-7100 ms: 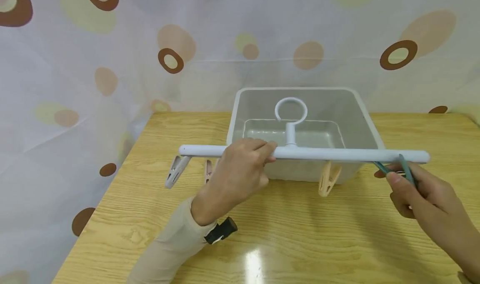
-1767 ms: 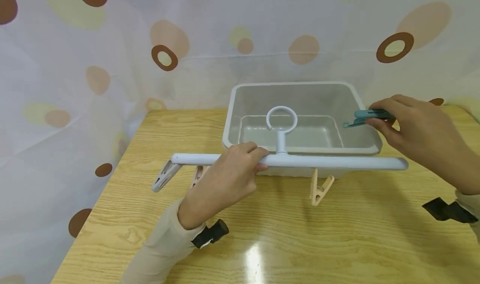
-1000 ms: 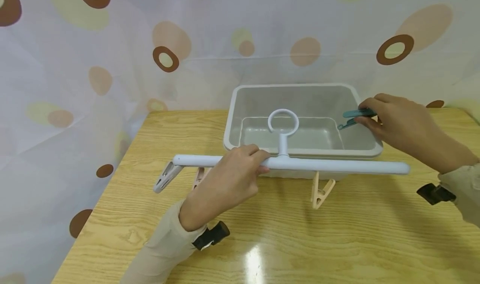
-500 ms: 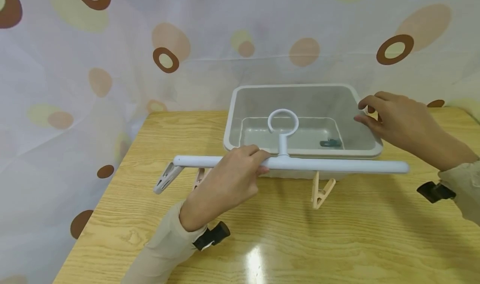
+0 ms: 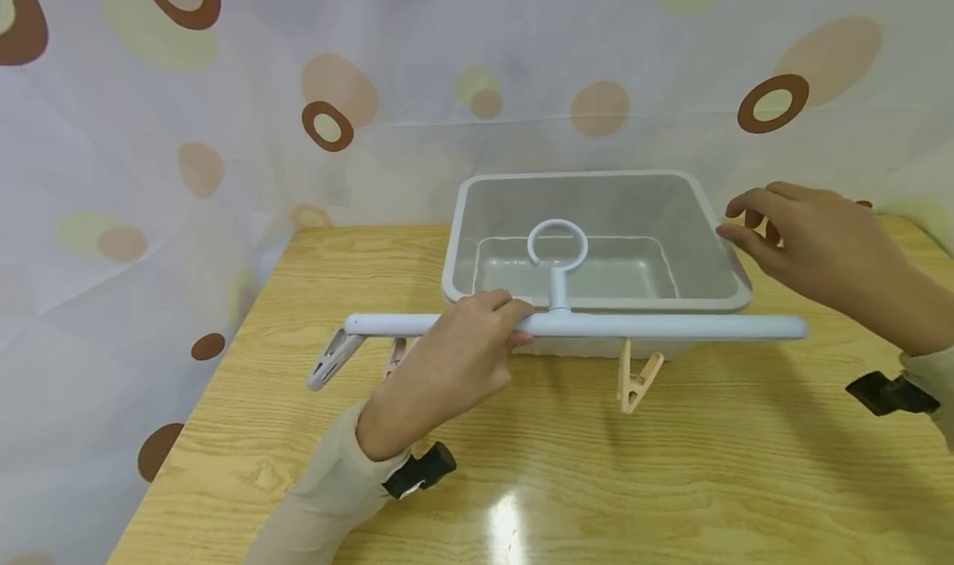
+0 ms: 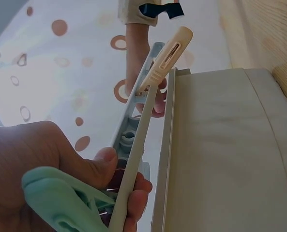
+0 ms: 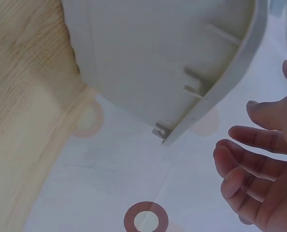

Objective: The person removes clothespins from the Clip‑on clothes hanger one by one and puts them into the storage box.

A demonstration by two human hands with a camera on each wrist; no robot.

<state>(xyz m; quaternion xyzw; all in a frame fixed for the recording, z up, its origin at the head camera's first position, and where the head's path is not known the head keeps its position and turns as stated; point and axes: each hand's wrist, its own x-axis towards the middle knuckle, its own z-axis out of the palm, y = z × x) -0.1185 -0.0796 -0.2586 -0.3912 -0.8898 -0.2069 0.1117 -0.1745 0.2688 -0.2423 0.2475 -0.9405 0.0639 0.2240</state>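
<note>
My left hand [image 5: 465, 350] grips the pale blue bar of a clip hanger [image 5: 671, 326], left of its ring hook [image 5: 584, 254], across the front of a grey plastic bin [image 5: 701, 305]. Under the bar hang a grey clip [image 5: 333, 362] at the left end, a pinkish clip [image 5: 394, 354] partly behind the hand, and a peach clip [image 5: 637, 383] on the right. A mint green clip [image 6: 56, 198] shows by the left hand in the left wrist view. My right hand [image 5: 827, 250] hovers by the bin's right rim with loosely bent fingers, holding nothing. The teal clip is out of sight.
The bin stands toward the back of a wood-grain table [image 5: 641, 482]. Close behind it hangs a white sheet [image 5: 417, 159] patterned with brown and beige ovals. The bar's right end reaches past the bin's near right corner.
The right hand took the teal clip off the bar's right end, carried it over the bin and let it drop inside. The right hand has since drawn slightly right; the left keeps its grip.
</note>
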